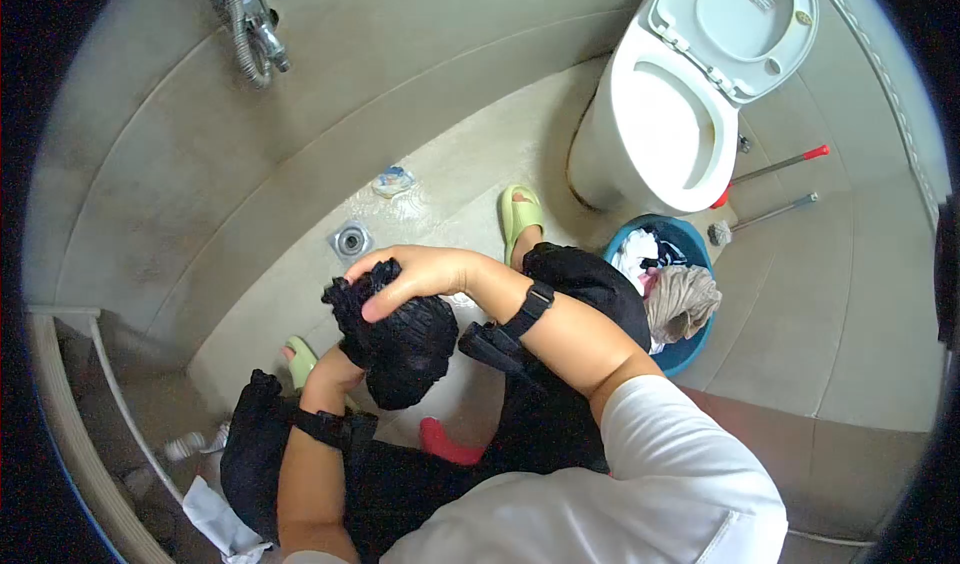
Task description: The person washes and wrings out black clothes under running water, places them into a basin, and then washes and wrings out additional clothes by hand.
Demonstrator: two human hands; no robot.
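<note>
A bunched black cloth garment [405,349], crinkled and wet-looking, hangs between my hands in the head view. My right hand [415,274] is closed on its upper edge, thumb in front. On its lower left side is my left hand [340,366], with the fingers hidden behind the cloth; it seems to hold the garment from below. Under the garment shows a pale rounded surface [475,389], which I cannot make out fully. A red thing [447,442] lies at its near side, partly covered by my dark trousers.
A blue tub [688,357] of clothes [683,302] stands right of my knee. Beyond it is a toilet [590,149] with its lid up, two brushes [770,169] beside it. A floor drain [350,240] and crumpled plastic [393,181] lie ahead. A shower tap [265,34] is on the wall.
</note>
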